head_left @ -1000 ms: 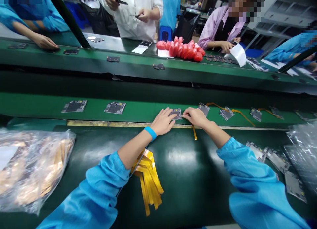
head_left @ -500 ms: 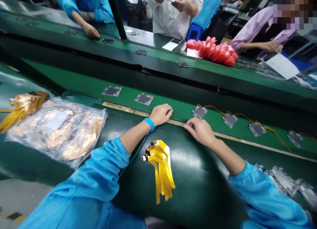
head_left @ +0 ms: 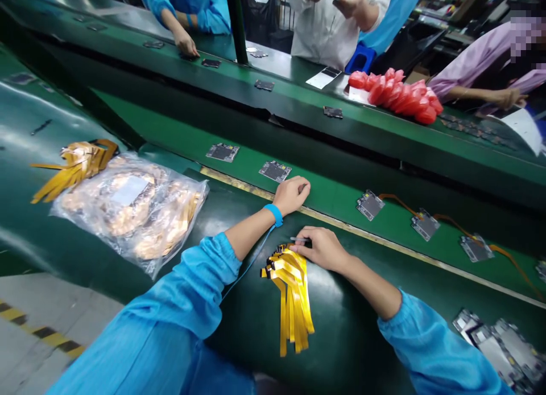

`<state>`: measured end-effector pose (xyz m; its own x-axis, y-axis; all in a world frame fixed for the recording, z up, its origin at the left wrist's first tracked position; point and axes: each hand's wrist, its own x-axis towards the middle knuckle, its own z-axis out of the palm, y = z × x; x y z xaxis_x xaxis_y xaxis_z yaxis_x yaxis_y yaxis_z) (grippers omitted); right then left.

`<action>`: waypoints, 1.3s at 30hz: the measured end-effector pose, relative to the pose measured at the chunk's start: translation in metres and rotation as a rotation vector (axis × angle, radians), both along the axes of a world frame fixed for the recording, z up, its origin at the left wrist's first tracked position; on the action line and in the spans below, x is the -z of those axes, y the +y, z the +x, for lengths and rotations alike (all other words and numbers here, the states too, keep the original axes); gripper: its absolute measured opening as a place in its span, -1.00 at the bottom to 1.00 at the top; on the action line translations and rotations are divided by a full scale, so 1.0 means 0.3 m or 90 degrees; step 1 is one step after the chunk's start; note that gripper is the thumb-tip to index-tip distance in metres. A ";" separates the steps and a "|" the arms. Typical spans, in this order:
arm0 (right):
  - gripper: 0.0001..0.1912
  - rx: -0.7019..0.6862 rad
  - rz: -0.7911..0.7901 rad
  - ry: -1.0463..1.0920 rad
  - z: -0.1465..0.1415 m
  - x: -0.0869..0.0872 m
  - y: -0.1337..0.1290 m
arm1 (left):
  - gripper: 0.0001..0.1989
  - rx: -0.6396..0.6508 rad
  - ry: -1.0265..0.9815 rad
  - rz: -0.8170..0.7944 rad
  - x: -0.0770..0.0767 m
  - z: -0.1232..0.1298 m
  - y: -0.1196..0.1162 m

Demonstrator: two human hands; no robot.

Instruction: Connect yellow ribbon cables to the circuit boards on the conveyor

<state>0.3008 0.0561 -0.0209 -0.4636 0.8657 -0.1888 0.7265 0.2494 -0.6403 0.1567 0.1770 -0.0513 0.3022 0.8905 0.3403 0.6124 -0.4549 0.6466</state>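
My left hand (head_left: 292, 194), with a blue strap at the wrist, rests at the near edge of the green conveyor, fingers curled, just below a circuit board (head_left: 275, 171). What it may hold is hidden. My right hand (head_left: 321, 247) pinches a thin grey tool (head_left: 300, 239) over the top of a fanned pile of yellow flex cables (head_left: 294, 304) on the dark green table. To the right on the conveyor lie boards with orange cables attached, the nearest one (head_left: 369, 205) beyond my right hand. Another bare board (head_left: 222, 152) lies further left.
A clear plastic bag of cables (head_left: 132, 204) lies on the left, beside loose cables (head_left: 79, 166). Stacked boards (head_left: 503, 344) sit at the lower right. Across the conveyor are red bundles (head_left: 396, 93) and several people working. A dark post (head_left: 236, 25) stands at the far side.
My right hand has moved from the conveyor edge down and left to the yellow cables. My left hand stays at the edge. The view has shifted, so the surroundings appear further right.
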 end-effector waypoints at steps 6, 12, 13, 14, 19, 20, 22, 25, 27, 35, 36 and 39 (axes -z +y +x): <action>-0.78 0.091 -0.031 0.128 0.042 0.046 0.035 | -0.84 -0.088 0.045 -0.016 -0.013 -0.059 0.069; -0.62 0.212 -0.033 0.254 0.106 0.070 0.137 | -0.88 -0.134 0.217 -0.108 -0.053 -0.101 0.149; -0.58 0.231 -0.026 0.261 0.118 0.073 0.156 | -0.89 -0.127 0.249 -0.125 -0.061 -0.106 0.158; -0.55 0.250 -0.017 0.265 0.129 0.077 0.173 | -0.90 -0.119 0.277 -0.139 -0.068 -0.109 0.166; -0.46 0.324 0.006 0.270 0.161 0.107 0.241 | -0.90 -0.082 0.348 -0.179 -0.095 -0.105 0.192; -0.45 0.332 0.006 0.270 0.162 0.113 0.251 | -0.89 -0.078 0.358 -0.182 -0.099 -0.098 0.195; -0.43 0.341 0.007 0.268 0.160 0.122 0.267 | -0.89 -0.068 0.378 -0.175 -0.105 -0.081 0.199; -0.46 0.345 0.004 0.258 0.150 0.130 0.292 | -0.87 -0.041 0.406 -0.155 -0.111 -0.058 0.204; -0.50 0.349 0.007 0.241 0.138 0.130 0.311 | -0.87 -0.024 0.405 -0.145 -0.111 -0.055 0.206; -0.74 0.426 0.031 0.075 0.043 0.095 0.402 | -0.77 0.086 0.276 -0.010 -0.056 -0.140 0.160; -0.76 0.435 0.029 0.051 0.030 0.088 0.410 | -0.75 0.108 0.264 0.015 -0.044 -0.151 0.148; -0.77 0.461 0.021 -0.017 0.002 0.066 0.423 | -0.67 0.156 0.259 0.050 -0.011 -0.176 0.113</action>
